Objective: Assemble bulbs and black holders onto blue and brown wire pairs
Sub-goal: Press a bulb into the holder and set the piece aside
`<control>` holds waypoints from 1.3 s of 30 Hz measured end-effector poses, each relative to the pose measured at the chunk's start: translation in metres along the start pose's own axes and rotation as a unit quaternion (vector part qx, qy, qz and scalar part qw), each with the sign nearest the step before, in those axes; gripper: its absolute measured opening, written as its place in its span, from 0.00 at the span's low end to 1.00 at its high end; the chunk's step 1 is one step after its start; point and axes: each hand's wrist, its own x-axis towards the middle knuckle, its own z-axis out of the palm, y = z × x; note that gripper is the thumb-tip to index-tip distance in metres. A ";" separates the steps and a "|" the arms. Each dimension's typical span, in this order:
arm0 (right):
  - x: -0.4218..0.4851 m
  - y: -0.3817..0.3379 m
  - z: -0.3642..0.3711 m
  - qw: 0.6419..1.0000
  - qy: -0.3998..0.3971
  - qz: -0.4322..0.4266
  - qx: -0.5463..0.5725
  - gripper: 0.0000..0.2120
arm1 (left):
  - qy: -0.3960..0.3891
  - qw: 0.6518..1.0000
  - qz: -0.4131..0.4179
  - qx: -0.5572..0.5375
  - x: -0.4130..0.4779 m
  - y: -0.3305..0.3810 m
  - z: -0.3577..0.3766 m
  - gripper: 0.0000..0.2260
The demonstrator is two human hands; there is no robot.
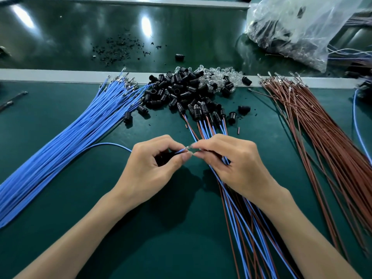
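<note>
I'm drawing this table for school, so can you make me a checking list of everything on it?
Surface: green mat, matte.
Job's things: blue wires fanned on the left; brown wires fanned on the right; black holders heaped at the middle back, clear bulbs behind them; finished holders on blue-brown pairs in the middle.
Clutter: black crumbs on the belt; plastic bag back right.
Hands: left hand pinches a single blue wire near its end; right hand pinches what looks like a single bulb against it.
Cables: stray blue wire at the right edge.
Surroundings: dark shiny belt beyond a grey rail.
</note>
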 end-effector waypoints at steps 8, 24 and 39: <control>0.004 -0.005 -0.004 0.990 0.001 0.077 0.116 0.04 | -0.001 0.998 -0.039 -0.049 -0.001 0.002 -0.001 0.06; 0.004 -0.012 -0.004 0.946 0.011 0.224 0.235 0.07 | -0.003 0.996 -0.060 -0.060 -0.002 0.006 -0.003 0.06; 0.004 -0.013 -0.004 0.928 0.030 0.237 0.285 0.09 | -0.008 0.997 -0.059 -0.056 -0.002 0.006 -0.003 0.06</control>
